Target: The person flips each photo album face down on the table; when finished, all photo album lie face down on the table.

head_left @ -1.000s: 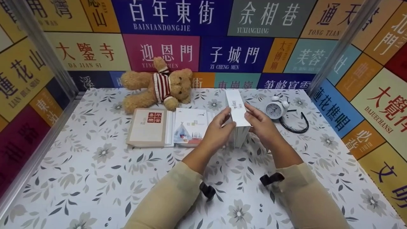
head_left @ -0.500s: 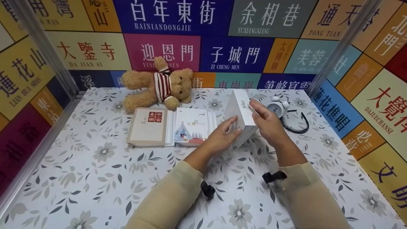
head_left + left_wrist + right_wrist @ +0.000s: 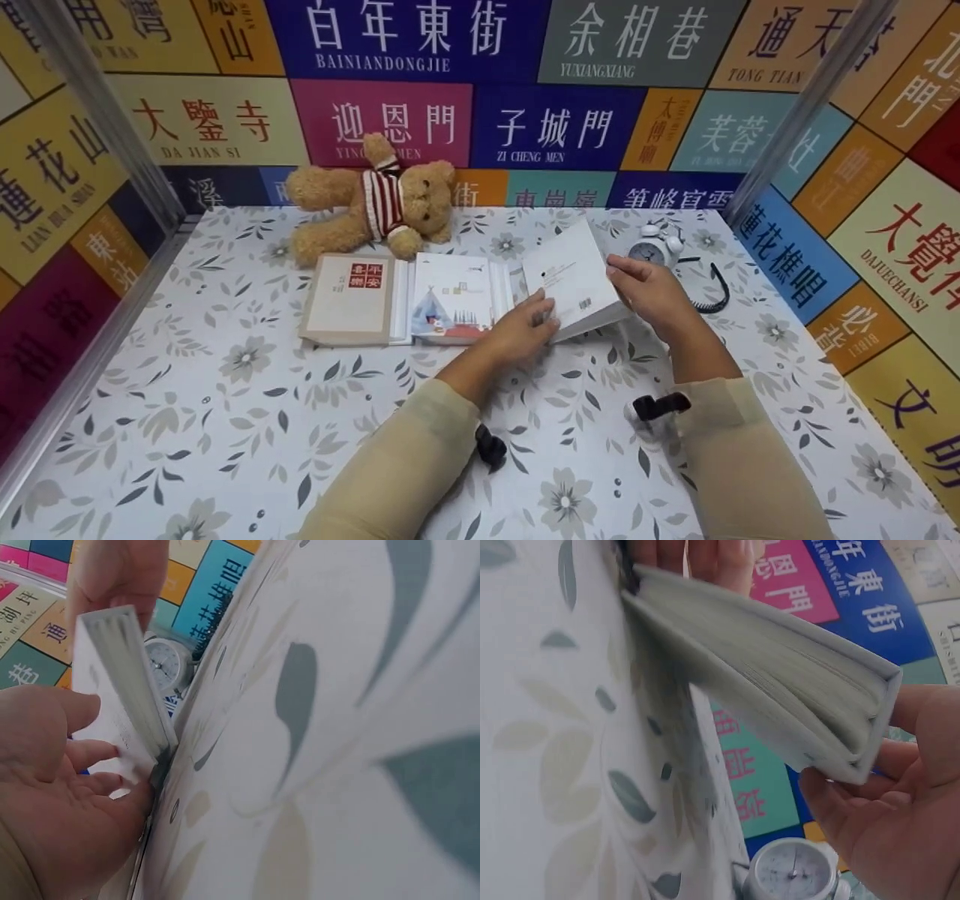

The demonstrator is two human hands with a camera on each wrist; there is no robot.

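Book (image 3: 570, 285) in my grasp, the white one, right of centre on the table (image 3: 225, 435), and what a slant on it! Right side up high, left edge down low by the tabletop; whether it touches there, I can't tell. My right hand (image 3: 652, 296) has the raised spine pinched, thumb on one side, fingers on the other, good and secure. My left hand (image 3: 517, 330) is at the low left edge, fingers loosely bent against it; a pinch or a mere touch, I can't tell. Small print and a barcode on the cover facing up at me, page ends showing between the covers in both wrist views.

Just left, lying flat, the tent book (image 3: 450, 300); left again, the beige book (image 3: 351, 307) with its red block of characters. Beyond that pair, at the far side, the bear (image 3: 386, 210) lies sideways in red-and-white stripes, head to the right, lettered wall (image 3: 412, 37) behind. And over right, just past my right hand, the white clock (image 3: 658, 244), with the black hairband (image 3: 724, 291) beside it, partly hidden by that hand!
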